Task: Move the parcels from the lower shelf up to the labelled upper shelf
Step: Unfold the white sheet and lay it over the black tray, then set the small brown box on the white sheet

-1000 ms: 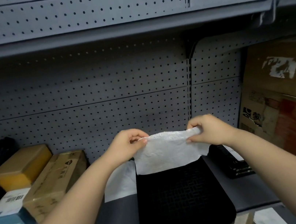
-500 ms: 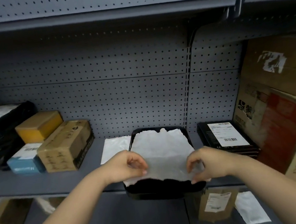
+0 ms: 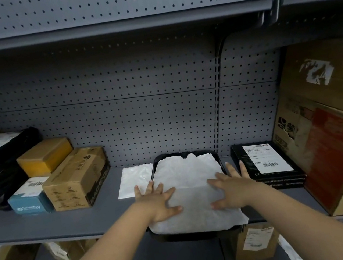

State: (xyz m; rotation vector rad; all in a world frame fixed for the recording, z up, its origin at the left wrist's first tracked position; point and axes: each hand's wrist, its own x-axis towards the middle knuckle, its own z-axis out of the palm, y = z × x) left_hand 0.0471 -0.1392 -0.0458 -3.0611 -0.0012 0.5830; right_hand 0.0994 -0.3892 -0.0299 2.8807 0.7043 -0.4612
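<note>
Both hands flat on a black parcel lying on the grey shelf.

The left hand (image 3: 156, 201) and right hand (image 3: 230, 190) press on the white-wrapped top of the black parcel (image 3: 187, 172), fingers straight and spread, gripping nothing. The parcel lies on the grey shelf (image 3: 86, 220), its near edge overhanging the front lip, between a flat white packet (image 3: 134, 180) and a black labelled box (image 3: 266, 161).
</note>
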